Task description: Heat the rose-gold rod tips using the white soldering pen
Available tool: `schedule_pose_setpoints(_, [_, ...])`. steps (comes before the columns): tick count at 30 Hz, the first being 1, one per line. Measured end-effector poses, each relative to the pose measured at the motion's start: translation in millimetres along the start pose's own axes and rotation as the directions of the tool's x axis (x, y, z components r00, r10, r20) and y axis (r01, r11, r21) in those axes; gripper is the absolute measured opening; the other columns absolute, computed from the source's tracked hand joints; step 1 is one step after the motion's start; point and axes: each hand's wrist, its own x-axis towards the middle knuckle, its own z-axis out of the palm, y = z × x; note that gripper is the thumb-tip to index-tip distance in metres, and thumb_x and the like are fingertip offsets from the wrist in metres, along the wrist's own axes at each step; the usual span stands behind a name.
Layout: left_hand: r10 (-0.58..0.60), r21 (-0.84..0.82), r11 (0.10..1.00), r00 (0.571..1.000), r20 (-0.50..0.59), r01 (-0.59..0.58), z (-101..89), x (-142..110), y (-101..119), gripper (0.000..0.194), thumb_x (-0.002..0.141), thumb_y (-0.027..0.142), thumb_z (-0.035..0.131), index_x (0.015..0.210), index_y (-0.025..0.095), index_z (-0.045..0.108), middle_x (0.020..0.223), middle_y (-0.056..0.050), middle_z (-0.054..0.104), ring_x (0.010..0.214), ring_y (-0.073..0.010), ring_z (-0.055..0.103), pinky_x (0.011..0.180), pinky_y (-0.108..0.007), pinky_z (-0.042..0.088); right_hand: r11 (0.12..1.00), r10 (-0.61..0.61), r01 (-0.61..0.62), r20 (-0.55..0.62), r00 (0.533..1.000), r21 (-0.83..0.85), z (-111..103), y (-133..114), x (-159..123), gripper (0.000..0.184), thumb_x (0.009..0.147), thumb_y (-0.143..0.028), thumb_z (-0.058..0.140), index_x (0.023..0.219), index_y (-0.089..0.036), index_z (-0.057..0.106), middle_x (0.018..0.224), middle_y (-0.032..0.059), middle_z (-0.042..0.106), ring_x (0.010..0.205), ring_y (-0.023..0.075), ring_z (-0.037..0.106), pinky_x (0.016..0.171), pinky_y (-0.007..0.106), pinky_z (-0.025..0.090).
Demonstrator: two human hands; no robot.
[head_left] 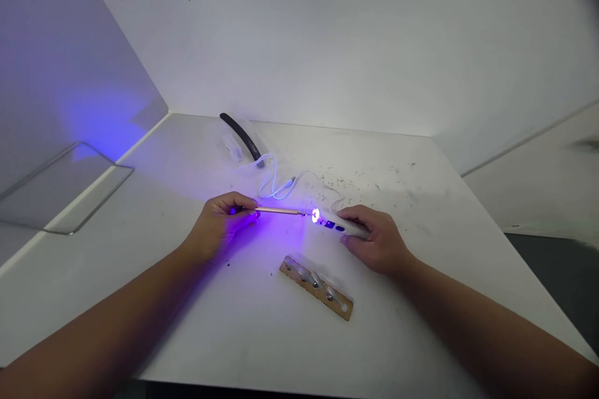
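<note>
My left hand (223, 223) pinches a thin rose-gold rod (279, 211) near its left end. The rod lies about level and points right, with a slim metal tip. At that tip glows a bright violet-white light, at the front end of a white handheld UV lamp (352, 225). Fingers and thumb of my right hand (377, 238) are wrapped round the lamp's body, which has dark buttons or a small display on top. Glare hides whether the rod's tip touches the lamp. Below both hands, a brown strip (318, 288) carries several shiny, clear, nail-like pieces.
Behind my hands are a black curved nail file (241, 138), a small clear plastic piece (232, 147) and a looped white cable (276, 190). Dark crumbs (346, 184) litter the white table (234, 336). A bent metal wire frame (100, 204) stands at the left, and white walls (299, 37) rise behind.
</note>
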Motion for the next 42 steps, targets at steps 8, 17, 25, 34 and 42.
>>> schedule_pose_setpoints(8, [0.022,0.036,0.999,0.999,0.030,-0.023,1.8,1,3,0.012,0.059,0.011,0.069,0.069,0.016,0.066,0.060,-0.001,0.062,0.057,-0.0112,0.055,0.054,-0.022,0.041,1.000,0.027,-0.027,0.010,1.000,-0.007,-1,1,0,0.030,0.063,-0.013,0.059,0.092,-0.021,0.058,0.080,0.0016,0.064,0.067,0.0177,0.061,0.059,0.029,0.050])
schedule_pose_setpoints(17, [-0.009,0.036,0.999,1.000,0.029,0.008,2.1,-1,10,0.009,0.061,0.011,0.065,0.068,0.016,0.066,0.057,-0.002,0.061,0.052,-0.0112,0.054,0.050,-0.022,0.039,0.990,0.097,-0.094,0.025,0.995,-0.102,-1,4,-2,0.030,0.065,-0.018,0.062,0.095,-0.023,0.058,0.083,0.0020,0.064,0.068,0.0195,0.062,0.060,0.031,0.051])
schedule_pose_setpoints(25, [0.008,0.003,1.000,0.999,0.043,-0.008,-1.6,2,2,0.011,0.064,0.018,0.066,0.074,0.015,0.066,0.061,-0.003,0.063,0.053,-0.0120,0.056,0.049,-0.023,0.040,0.992,0.092,-0.089,0.037,0.995,-0.085,-1,9,-4,0.031,0.066,-0.019,0.061,0.097,-0.023,0.059,0.087,0.0029,0.064,0.074,0.0218,0.062,0.064,0.034,0.053])
schedule_pose_setpoints(34, [0.027,0.006,1.000,0.998,0.055,-0.027,-1.1,1,2,0.009,0.067,0.021,0.066,0.074,0.015,0.065,0.061,-0.003,0.061,0.052,-0.0110,0.052,0.051,-0.024,0.039,0.993,0.099,-0.095,0.043,0.994,-0.075,-1,9,-4,0.032,0.066,-0.017,0.062,0.098,-0.023,0.058,0.088,0.0032,0.064,0.075,0.0221,0.063,0.065,0.035,0.054])
schedule_pose_setpoints(42, [0.023,-0.009,1.000,0.998,0.059,-0.022,-0.8,2,3,0.006,0.069,0.021,0.065,0.072,0.016,0.063,0.062,-0.002,0.061,0.051,-0.0093,0.051,0.050,-0.021,0.036,0.994,0.094,-0.092,0.037,0.995,-0.053,0,11,-5,0.033,0.066,-0.018,0.063,0.098,-0.024,0.058,0.087,0.0036,0.064,0.074,0.0225,0.063,0.065,0.035,0.054])
